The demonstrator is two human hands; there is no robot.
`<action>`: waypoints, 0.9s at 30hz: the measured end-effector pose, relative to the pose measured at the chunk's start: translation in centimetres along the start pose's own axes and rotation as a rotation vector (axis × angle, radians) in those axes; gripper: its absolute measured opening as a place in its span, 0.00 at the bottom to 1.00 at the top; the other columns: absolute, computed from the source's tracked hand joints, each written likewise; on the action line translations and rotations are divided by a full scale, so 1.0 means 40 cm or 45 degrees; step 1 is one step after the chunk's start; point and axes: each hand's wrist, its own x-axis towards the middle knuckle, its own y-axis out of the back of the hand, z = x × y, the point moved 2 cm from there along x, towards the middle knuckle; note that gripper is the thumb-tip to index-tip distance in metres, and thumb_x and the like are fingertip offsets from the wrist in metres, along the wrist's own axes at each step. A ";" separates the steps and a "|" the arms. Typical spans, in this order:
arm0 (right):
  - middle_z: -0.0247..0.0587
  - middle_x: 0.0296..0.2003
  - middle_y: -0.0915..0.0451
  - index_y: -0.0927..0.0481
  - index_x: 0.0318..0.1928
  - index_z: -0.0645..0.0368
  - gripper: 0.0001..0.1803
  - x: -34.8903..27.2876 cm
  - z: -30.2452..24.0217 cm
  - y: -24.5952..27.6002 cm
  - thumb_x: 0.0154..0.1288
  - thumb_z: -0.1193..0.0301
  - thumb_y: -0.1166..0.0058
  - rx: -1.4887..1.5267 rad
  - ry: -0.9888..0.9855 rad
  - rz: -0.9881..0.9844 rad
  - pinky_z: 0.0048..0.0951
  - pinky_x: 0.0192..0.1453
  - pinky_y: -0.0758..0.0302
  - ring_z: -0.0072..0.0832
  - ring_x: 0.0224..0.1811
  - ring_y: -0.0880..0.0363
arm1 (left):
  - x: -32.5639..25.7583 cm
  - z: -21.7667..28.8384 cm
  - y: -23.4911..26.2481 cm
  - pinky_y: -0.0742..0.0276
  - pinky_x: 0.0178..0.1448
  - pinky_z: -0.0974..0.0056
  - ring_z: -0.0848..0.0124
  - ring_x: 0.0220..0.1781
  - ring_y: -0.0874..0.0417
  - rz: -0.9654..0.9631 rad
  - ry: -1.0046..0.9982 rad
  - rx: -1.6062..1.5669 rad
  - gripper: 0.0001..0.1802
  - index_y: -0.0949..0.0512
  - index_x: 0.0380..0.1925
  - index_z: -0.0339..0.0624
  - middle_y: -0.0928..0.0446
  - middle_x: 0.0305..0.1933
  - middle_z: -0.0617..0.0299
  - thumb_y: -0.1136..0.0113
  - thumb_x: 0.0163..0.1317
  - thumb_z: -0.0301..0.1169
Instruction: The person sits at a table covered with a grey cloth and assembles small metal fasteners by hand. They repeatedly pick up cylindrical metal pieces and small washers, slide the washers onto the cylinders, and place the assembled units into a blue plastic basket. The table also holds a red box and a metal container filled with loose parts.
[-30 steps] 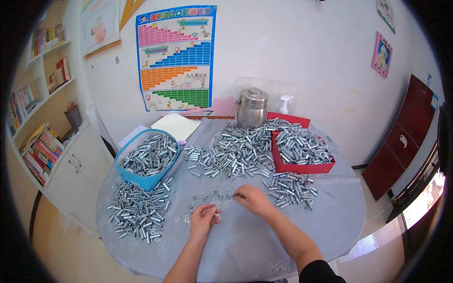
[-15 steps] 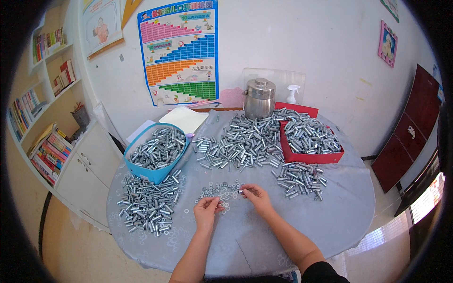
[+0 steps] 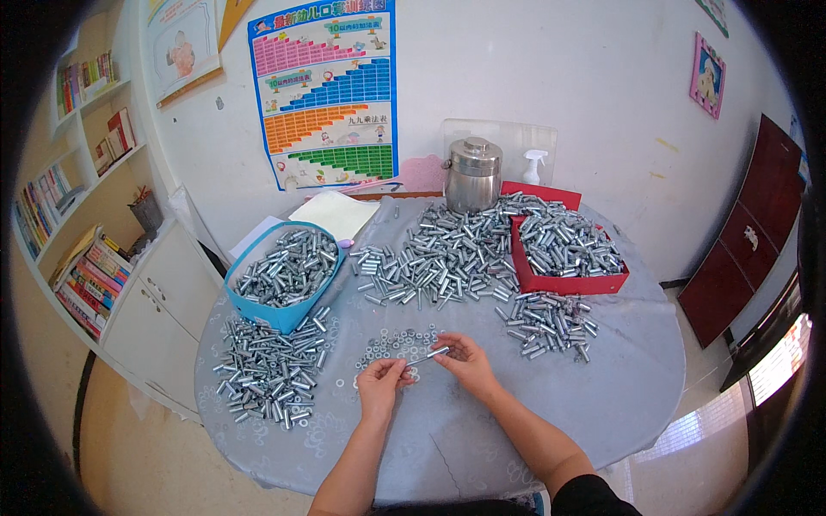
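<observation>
Pinching one silver bolt (image 3: 433, 353) between left hand (image 3: 383, 384) and right hand (image 3: 463, 361), fingers closed on it, above loose washers (image 3: 397, 341). Farther off, blue basket (image 3: 280, 314) heaped with bolts; red tray (image 3: 568, 280) likewise full; steel canister (image 3: 472, 175) lidded beyond.

Two bare forearms enter from the lower edge. The left hand (image 3: 381, 383) and right hand (image 3: 465, 361) wear no gloves, rings or watch. A dark, black-looking short sleeve (image 3: 589, 497) covers the right upper arm; the left arm shows no sleeve.
</observation>
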 end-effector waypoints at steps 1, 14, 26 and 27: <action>0.37 0.44 0.23 0.30 0.52 0.61 0.19 -0.001 -0.002 -0.002 0.59 0.79 0.45 0.049 -0.002 0.009 0.21 0.48 0.28 0.19 0.44 0.26 | 0.001 -0.002 0.000 0.18 0.29 0.69 0.72 0.25 0.20 -0.003 0.005 0.005 0.06 0.24 0.30 0.29 0.22 0.27 0.55 0.41 0.58 0.23; 0.39 0.39 0.21 0.22 0.45 0.59 0.14 -0.009 -0.049 -0.004 0.56 0.76 0.42 -0.740 0.255 0.012 0.26 0.46 0.27 0.28 0.42 0.22 | 0.008 0.001 0.010 0.18 0.29 0.68 0.71 0.25 0.21 0.052 -0.003 -0.039 0.06 0.23 0.32 0.30 0.22 0.27 0.55 0.41 0.58 0.24; 0.40 0.35 0.21 0.24 0.37 0.58 0.11 -0.022 -0.083 -0.038 0.50 0.75 0.41 -1.115 0.642 -0.132 0.35 0.46 0.28 0.39 0.41 0.23 | -0.021 0.010 -0.014 0.23 0.31 0.72 0.74 0.27 0.20 0.065 -0.153 0.309 0.08 0.19 0.33 0.30 0.19 0.28 0.57 0.40 0.56 0.25; 0.40 0.35 0.22 0.24 0.37 0.57 0.11 -0.023 -0.084 -0.040 0.51 0.74 0.42 -1.123 0.661 -0.136 0.36 0.45 0.28 0.39 0.40 0.24 | -0.024 0.015 -0.018 0.24 0.32 0.72 0.75 0.27 0.20 0.050 -0.163 0.337 0.08 0.19 0.33 0.30 0.19 0.28 0.57 0.40 0.56 0.25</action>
